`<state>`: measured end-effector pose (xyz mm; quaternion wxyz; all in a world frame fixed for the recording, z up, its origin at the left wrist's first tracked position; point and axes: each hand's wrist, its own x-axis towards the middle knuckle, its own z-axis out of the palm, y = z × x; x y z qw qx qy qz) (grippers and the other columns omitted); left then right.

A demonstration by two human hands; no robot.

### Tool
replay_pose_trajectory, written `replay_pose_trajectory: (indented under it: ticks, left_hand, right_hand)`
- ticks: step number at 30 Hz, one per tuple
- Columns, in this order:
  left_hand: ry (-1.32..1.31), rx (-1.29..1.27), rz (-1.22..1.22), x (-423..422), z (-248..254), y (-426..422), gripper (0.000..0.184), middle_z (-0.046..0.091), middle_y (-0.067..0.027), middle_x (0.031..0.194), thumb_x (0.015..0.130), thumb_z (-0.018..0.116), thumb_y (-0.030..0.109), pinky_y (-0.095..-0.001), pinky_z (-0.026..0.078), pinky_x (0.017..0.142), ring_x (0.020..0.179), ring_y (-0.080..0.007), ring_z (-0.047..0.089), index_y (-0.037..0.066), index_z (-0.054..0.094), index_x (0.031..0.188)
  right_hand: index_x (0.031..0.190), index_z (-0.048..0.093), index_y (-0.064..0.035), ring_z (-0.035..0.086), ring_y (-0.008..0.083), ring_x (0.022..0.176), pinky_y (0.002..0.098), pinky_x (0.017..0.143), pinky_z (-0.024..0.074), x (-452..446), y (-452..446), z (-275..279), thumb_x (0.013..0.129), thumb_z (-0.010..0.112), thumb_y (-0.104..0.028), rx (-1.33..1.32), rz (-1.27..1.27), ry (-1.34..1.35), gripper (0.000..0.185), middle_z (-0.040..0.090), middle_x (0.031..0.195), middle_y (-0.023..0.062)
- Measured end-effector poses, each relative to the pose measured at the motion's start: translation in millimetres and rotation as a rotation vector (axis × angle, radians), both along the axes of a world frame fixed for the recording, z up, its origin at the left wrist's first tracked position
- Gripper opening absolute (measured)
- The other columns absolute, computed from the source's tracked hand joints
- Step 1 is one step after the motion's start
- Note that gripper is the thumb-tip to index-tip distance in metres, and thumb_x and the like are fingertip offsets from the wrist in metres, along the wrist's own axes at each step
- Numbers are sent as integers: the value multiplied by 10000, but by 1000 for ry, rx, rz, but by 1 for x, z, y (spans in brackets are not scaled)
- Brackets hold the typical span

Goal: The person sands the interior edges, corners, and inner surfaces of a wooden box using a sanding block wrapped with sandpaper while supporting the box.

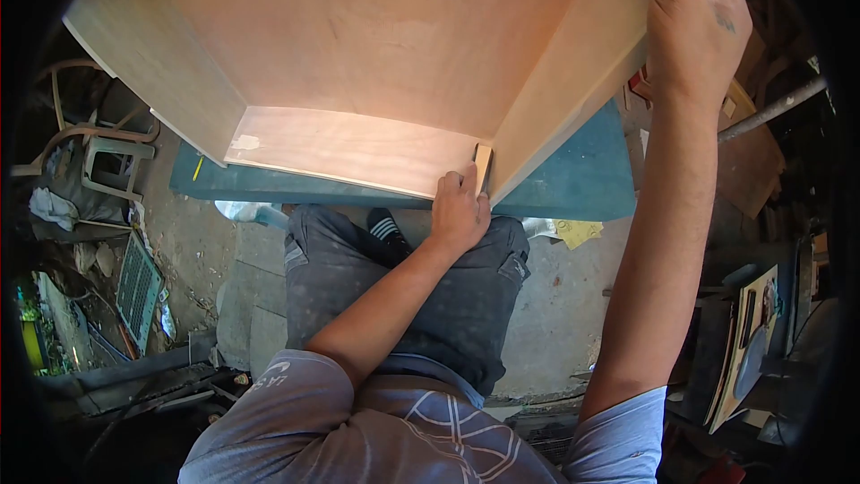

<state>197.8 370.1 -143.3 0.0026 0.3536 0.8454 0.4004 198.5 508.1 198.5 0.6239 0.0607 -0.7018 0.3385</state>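
A large open box of pale plywood (376,36) fills the upper part of the view, its inside facing me. My left hand (461,211) is closed on a small wooden sanding block (483,164) with a dark layer along its sides. The block stands in the box's near right inner corner, against the low near wall (349,148); its lower end is hidden by my fingers. At the upper right, my right hand (694,31) grips the top edge of the right side wall (573,81), the thumb over the inner side.
The box rests on a green-blue bench (564,175) in front of my knees. A yellow pencil-like stick (198,168) lies on its left part. Chair frames (116,166) and a green grid panel (140,291) stand left. Boards (745,345) lean at the right.
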Motion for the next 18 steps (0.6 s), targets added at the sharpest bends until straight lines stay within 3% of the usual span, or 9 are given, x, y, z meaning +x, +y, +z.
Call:
replay_pose_trajectory:
  ticks: [4,8,18]
  left_hand:
    - [34,299,86,-7,-17,16,463,548,-234,1092,885,656,64,-475,471,947,1077,-419,541,-93,561,1310]
    - [-22,343,135,-3,-24,28,406,554,-248,1132,865,666,29,-468,464,977,1111,-429,533,-77,584,1249]
    - [-136,344,122,-18,-28,30,537,644,-250,1163,804,730,59,-470,499,981,1105,-421,605,-83,589,1303]
  right_hand:
    - [1261,618,32,607,142,921,269,834,477,-2,-13,3,785,490,5,-31,-12,30,493,662,1046,56]
    - [1254,621,31,609,150,923,266,843,476,5,-24,5,778,490,7,-54,-40,-5,494,665,1059,60]
    - [1243,627,31,611,151,921,265,843,476,7,-15,1,779,489,9,-69,-69,-18,485,668,1051,61]
